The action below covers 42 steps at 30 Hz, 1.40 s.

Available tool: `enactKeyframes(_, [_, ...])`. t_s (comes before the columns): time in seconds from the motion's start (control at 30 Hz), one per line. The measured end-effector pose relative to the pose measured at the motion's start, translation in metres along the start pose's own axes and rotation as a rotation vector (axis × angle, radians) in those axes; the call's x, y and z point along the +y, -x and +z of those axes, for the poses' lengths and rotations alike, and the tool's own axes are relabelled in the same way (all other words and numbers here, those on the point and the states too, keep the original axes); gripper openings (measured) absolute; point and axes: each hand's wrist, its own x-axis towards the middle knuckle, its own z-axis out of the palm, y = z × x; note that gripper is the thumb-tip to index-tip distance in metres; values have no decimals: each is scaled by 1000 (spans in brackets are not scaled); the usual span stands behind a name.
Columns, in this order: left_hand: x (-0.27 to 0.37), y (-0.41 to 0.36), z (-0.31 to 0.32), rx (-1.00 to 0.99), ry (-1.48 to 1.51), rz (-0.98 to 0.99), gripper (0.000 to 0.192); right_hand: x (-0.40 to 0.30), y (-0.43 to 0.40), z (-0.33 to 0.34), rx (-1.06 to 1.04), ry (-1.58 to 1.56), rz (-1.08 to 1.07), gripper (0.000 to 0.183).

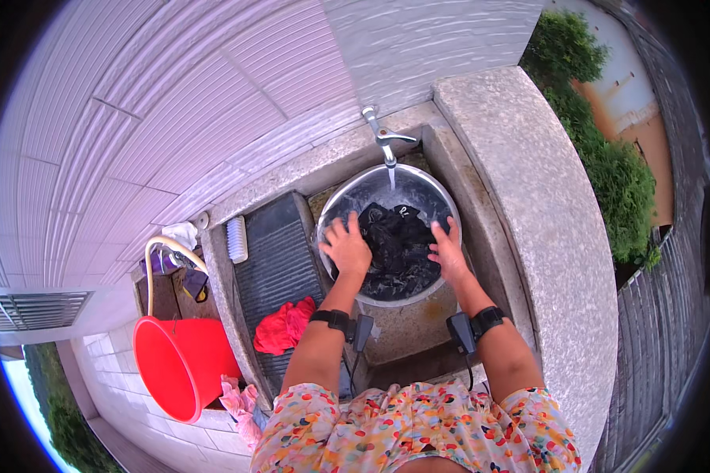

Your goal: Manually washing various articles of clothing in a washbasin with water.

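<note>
A round metal basin [451, 220] sits in the stone sink, with a dark garment [390, 236] soaking in its water. Water runs into it from the chrome tap [384, 137] above. My left hand [348, 245] is over the basin's left side, fingers spread, beside the cloth and holding nothing. Over the right side is my right hand [448, 251], its fingers apart and also holding nothing. Whether any fingertips touch the rim or the water, I cannot tell.
Left of the basin is a ribbed washboard slab [275, 254] with a scrubbing brush [236, 239] and a bunched red cloth [284, 326]. A red bucket [183, 360] and a pink cloth [239, 405] are farther left. The stone ledge [544, 236] borders the sink at right.
</note>
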Motion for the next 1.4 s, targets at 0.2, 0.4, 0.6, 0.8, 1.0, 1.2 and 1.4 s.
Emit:
enactKeyframes(0.2, [38,18,-7,-635,220,126,84,101,-60,-18,-19,364,-434,71])
enactKeyframes(0.4, [27,21,49,-675,149,111,73,85,-31,0,-71,799,-294,66])
enactKeyframes(0.6, [27,3,41,-498,991,-330,39,66,-20,8,111,-6,148,67])
enactKeyframes(0.8, [38,0,-51,-641,1698,-177,37,43,-15,10,-235,-420,312,65])
enactKeyframes(1.0, [71,15,-36,-250,1116,187,29,44,-14,11,-439,-740,378,30])
enactKeyframes(1.2, [59,-1,0,-262,594,-116,51,37,3,24,-101,-478,281,27])
enactKeyframes(1.4, [-8,-13,31,-97,698,-552,52,29,1,16,22,35,-140,42])
